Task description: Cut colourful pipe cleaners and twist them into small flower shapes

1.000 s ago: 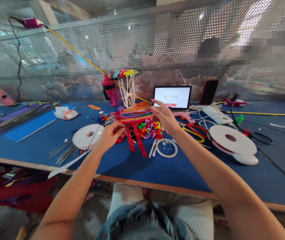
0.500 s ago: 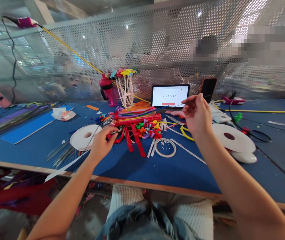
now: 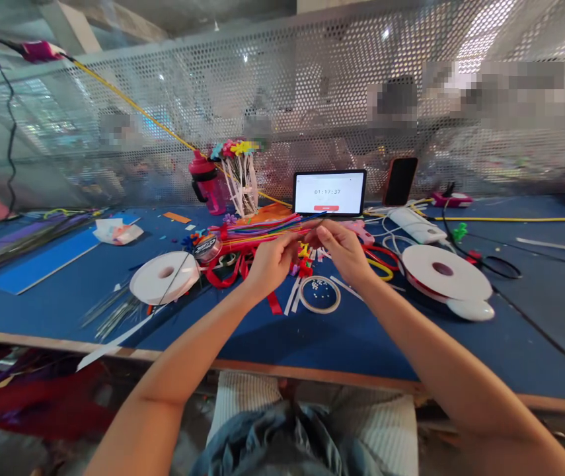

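My left hand (image 3: 273, 263) and my right hand (image 3: 342, 250) are close together above the middle of the table, fingertips nearly meeting. The fingers of both are bent and pinched. Whatever they hold is too thin or too hidden to make out. Just behind them lies a bundle of coloured pipe cleaners (image 3: 257, 230). Small bent pipe-cleaner pieces (image 3: 304, 267) show under and between the hands, partly covered. Red ribbon (image 3: 221, 277) trails out beside my left hand. Below the hands lies a roll of tape (image 3: 320, 311) with tiny white beads (image 3: 320, 289) inside its ring.
White spools lie at left (image 3: 143, 285) and right (image 3: 465, 277). Thin wires (image 3: 122, 311) are near the left spool. Behind stand a pink bottle (image 3: 207, 188), a bunch of pipe-cleaner flowers (image 3: 242, 172), a tablet (image 3: 329, 192) and a phone (image 3: 401, 182). A perforated metal screen (image 3: 178, 112) closes the back.
My hands were wide apart, with a thin dark strand at my right fingertips. My left hand has moved right and my right hand left and down, so they now meet in the middle.
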`<state>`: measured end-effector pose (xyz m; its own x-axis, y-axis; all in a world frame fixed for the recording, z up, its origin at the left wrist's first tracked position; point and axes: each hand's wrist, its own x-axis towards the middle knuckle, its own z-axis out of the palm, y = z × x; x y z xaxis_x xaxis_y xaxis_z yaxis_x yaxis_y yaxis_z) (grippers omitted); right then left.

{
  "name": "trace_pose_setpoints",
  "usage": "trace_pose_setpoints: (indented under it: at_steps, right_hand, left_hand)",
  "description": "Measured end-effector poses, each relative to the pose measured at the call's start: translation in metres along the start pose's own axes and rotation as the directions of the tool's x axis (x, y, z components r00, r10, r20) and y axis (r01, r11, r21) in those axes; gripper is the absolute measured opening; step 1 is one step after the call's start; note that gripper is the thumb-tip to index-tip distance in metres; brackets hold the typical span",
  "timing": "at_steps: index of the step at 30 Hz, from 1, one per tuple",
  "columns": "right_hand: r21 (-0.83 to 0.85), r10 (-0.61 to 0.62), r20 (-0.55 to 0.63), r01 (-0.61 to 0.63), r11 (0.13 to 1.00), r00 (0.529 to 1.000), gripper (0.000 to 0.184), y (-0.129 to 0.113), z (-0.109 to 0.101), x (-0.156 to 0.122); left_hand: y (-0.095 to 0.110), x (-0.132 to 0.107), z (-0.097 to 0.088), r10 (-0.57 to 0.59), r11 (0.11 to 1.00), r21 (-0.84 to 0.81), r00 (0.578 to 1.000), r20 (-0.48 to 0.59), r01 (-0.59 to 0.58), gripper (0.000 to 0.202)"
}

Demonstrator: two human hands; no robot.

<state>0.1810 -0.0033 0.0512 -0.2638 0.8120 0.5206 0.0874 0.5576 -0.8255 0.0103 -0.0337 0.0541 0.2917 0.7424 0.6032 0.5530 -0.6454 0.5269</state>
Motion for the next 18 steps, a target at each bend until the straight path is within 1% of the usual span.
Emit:
trace_pose_setpoints:
  at_steps: [1,2,3,4,5,6,7,8,9,10,12,13,15,18]
  right_hand:
    - [-0.133,0.031,0.014,-0.029,0.991,0.999,0.036,0.012,-0.015,0.005]
    - [-0.193,0.05,-0.025,-0.054,0.98,0.998,0.04,0.025,-0.033,0.011]
    - [-0.273,0.07,-0.092,-0.093,0.958,0.993,0.041,0.039,-0.051,0.016]
    - [-0.498,0.104,-0.203,-0.194,0.845,0.974,0.039,0.054,-0.069,0.02]
    - [-0.673,0.147,-0.303,-0.321,0.666,0.941,0.04,0.068,-0.086,0.024]
    - [-0.774,0.209,-0.353,-0.41,0.483,0.912,0.042,0.081,-0.1,0.027]
    - [-0.791,0.242,-0.365,-0.437,0.428,0.899,0.045,0.093,-0.111,0.03]
    - [-0.798,0.267,-0.367,-0.45,0.402,0.891,0.045,0.103,-0.119,0.033]
    - [-0.811,0.328,-0.358,-0.465,0.356,0.874,0.043,0.112,-0.124,0.036]
    - [-0.823,0.419,-0.338,-0.481,0.303,0.842,0.041,0.119,-0.126,0.039]
    - [-0.829,0.522,-0.32,-0.501,0.25,0.79,0.038,0.128,-0.127,0.045]
    - [-0.825,0.545,-0.319,-0.51,0.242,0.775,0.036,0.131,-0.127,0.049]
    - [-0.806,0.534,-0.336,-0.53,0.264,0.776,0.035,0.134,-0.129,0.054]
    - [-0.762,0.49,-0.379,-0.565,0.316,0.785,0.039,0.132,-0.135,0.056]
  left_hand:
    - [-0.007,0.0,-0.001,-0.019,1.0,0.002,1.0,-0.02,0.019,0.029]
    - [-0.015,0.0,-0.002,-0.036,0.999,0.011,0.999,-0.037,0.036,0.029]
    - [-0.021,-0.001,-0.004,-0.053,0.998,0.026,0.996,-0.067,0.054,0.031]
    - [-0.027,-0.003,-0.007,-0.064,0.997,0.042,0.994,-0.093,0.068,0.032]
    - [-0.033,-0.005,-0.008,-0.072,0.996,0.05,0.992,-0.107,0.077,0.033]
    - [-0.037,-0.007,-0.009,-0.074,0.995,0.05,0.99,-0.116,0.081,0.034]
    - [-0.041,-0.009,-0.009,-0.075,0.996,0.047,0.99,-0.119,0.081,0.035]
    - [-0.044,-0.011,-0.009,-0.076,0.996,0.042,0.99,-0.122,0.082,0.035]
    - [-0.047,-0.014,-0.008,-0.079,0.996,0.039,0.989,-0.125,0.084,0.035]
    - [-0.05,-0.016,-0.007,-0.081,0.996,0.038,0.989,-0.127,0.086,0.036]
    - [-0.054,-0.019,-0.006,-0.081,0.995,0.045,0.989,-0.128,0.087,0.035]
    - [-0.057,-0.02,-0.005,-0.074,0.995,0.056,0.99,-0.12,0.081,0.035]
    - [-0.061,-0.021,-0.007,-0.05,0.993,0.104,0.996,-0.08,0.058,0.033]
    - [-0.069,-0.021,-0.013,-0.024,0.978,0.209,0.998,0.062,0.01,0.031]
